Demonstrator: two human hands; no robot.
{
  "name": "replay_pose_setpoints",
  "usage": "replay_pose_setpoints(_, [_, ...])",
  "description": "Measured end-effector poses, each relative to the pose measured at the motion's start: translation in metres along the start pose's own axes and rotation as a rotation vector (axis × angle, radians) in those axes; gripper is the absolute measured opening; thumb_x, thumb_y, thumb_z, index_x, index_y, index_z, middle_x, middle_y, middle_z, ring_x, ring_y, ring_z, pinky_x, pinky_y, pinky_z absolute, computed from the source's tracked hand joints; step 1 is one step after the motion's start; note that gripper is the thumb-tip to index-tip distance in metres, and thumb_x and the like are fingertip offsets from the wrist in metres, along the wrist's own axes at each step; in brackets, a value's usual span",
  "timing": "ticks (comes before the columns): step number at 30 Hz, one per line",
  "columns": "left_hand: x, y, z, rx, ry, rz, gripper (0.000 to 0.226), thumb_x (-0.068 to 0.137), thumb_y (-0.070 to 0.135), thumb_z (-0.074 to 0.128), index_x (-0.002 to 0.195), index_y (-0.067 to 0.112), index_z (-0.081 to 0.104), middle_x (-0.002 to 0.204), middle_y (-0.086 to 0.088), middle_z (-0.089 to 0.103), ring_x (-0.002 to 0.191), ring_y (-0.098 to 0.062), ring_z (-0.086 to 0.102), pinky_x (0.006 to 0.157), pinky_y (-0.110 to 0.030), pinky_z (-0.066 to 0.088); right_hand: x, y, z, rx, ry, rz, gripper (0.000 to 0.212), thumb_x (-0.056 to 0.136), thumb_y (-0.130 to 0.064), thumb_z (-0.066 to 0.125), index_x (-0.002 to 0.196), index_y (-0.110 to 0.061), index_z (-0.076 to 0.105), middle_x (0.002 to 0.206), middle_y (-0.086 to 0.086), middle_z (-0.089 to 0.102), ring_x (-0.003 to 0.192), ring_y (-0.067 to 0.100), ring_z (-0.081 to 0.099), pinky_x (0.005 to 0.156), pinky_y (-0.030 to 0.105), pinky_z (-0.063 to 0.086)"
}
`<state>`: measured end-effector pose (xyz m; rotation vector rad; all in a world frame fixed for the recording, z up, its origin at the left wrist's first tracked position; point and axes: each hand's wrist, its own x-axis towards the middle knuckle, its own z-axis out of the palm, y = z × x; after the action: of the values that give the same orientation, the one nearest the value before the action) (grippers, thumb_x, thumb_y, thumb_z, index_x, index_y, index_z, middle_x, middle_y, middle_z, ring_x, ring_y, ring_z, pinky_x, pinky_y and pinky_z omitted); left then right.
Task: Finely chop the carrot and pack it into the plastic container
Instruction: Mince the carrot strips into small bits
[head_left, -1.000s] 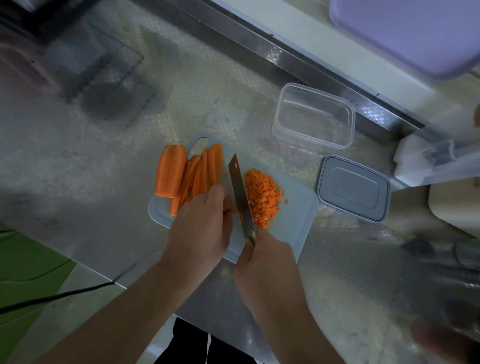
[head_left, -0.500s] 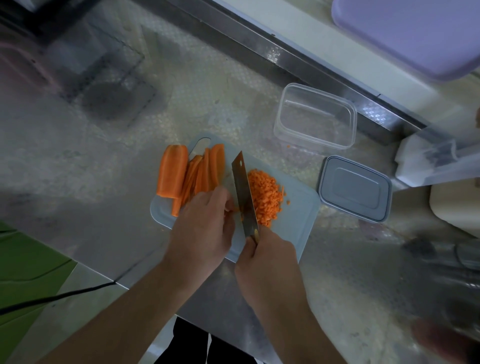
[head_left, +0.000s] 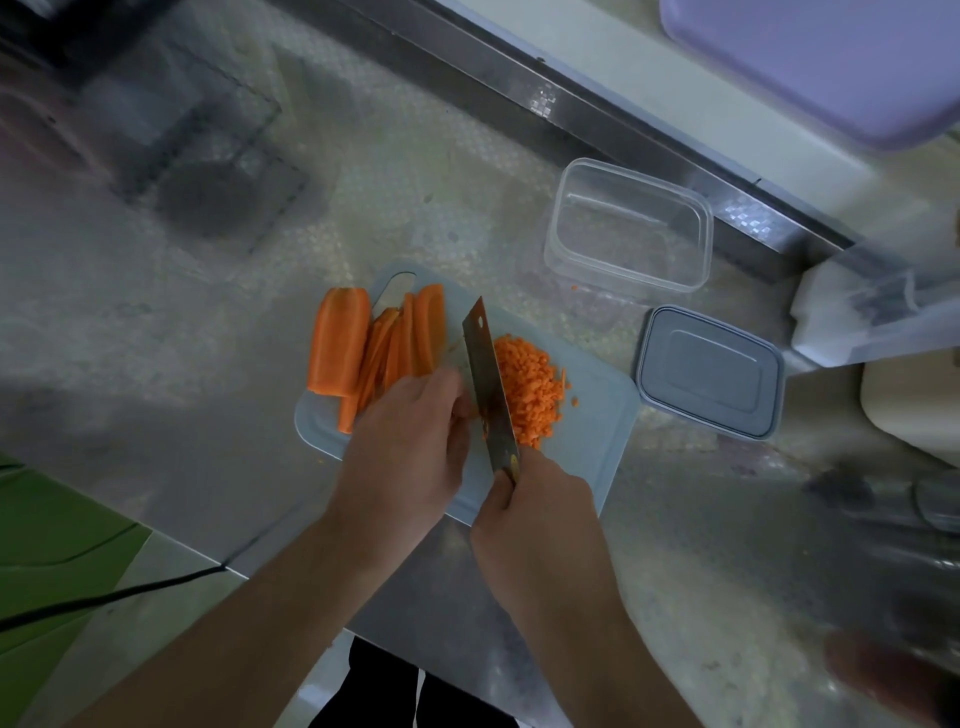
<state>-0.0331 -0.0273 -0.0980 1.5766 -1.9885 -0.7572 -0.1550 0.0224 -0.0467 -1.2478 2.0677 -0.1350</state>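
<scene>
Nearest the camera, the right hand (head_left: 535, 514) is curled round the handle of a cleaver-type knife (head_left: 488, 384), whose blade runs away from the body across the pale blue cutting board (head_left: 592, 441) and stands edge-down on it. Just left of the blade, the left hand (head_left: 410, 441) lies knuckles-up on the board with fingers bent down onto carrot material against the blade; what exactly the fingertips hold is hidden by the hand. On the board to the right of the blade, touching it, lies a heap of finely chopped carrot (head_left: 530, 395), with a few loose bits at its right edge. On the board's left portion, beyond the left hand, lie long carrot strips (head_left: 397, 348) side by side, and a thicker carrot half (head_left: 337, 345) at the far left, overhanging the board's edge. The board rests on a steel worktop (head_left: 208, 322). To the right of the board, close by, a grey lid (head_left: 709, 371) lies flat. Beyond the board's far right corner stands the clear plastic container (head_left: 628, 223), upright, uncovered, holding no carrot.
</scene>
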Motion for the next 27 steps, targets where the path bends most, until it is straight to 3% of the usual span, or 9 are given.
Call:
replay_pose_setpoints(6, [0.001, -0.001, 0.000, -0.044, -0.018, -0.020, 0.018, 0.090, 0.006, 0.073, 0.097, 0.019, 0.062, 0.089, 0.007, 0.064, 0.083, -0.016, 0.062, 0.071, -0.044, 0.056, -0.001, -0.003, -0.010, 0.068, 0.081, -0.038, 0.026, 0.101, -0.026, 0.045, 0.076, -0.026, 0.042, 0.066, -0.005, 0.054, 0.058, 0.012, 0.053, 0.048, 0.019, 0.027])
replay_pose_setpoints(13, [0.002, -0.002, 0.002, -0.040, 0.000, -0.032, 0.016, 0.091, 0.006, 0.073, 0.092, 0.017, 0.061, 0.086, 0.006, 0.061, 0.082, -0.017, 0.059, 0.069, -0.044, 0.054, 0.001, -0.002, -0.003, 0.057, 0.021, -0.007, 0.022, 0.101, -0.026, 0.044, 0.080, -0.024, 0.050, 0.071, -0.005, 0.057, 0.061, 0.011, 0.057, 0.047, 0.018, 0.033])
replay_pose_setpoints(17, [0.002, -0.003, 0.002, -0.033, -0.004, -0.032, 0.016, 0.091, 0.008, 0.073, 0.092, 0.018, 0.061, 0.085, 0.006, 0.062, 0.081, -0.017, 0.060, 0.068, -0.044, 0.054, 0.003, -0.004, 0.002, 0.062, 0.011, -0.003, 0.015, 0.099, -0.025, 0.043, 0.087, -0.025, 0.052, 0.075, -0.004, 0.059, 0.068, 0.015, 0.060, 0.053, 0.026, 0.039])
replay_pose_setpoints(27, [0.002, -0.005, 0.005, -0.059, -0.011, -0.033, 0.011, 0.096, 0.013, 0.068, 0.098, 0.020, 0.060, 0.088, 0.008, 0.062, 0.083, -0.014, 0.059, 0.070, -0.042, 0.054, 0.005, -0.005, -0.004, 0.083, 0.049, -0.017, 0.027, 0.101, -0.028, 0.045, 0.075, -0.028, 0.044, 0.067, -0.007, 0.055, 0.061, 0.011, 0.055, 0.050, 0.017, 0.031])
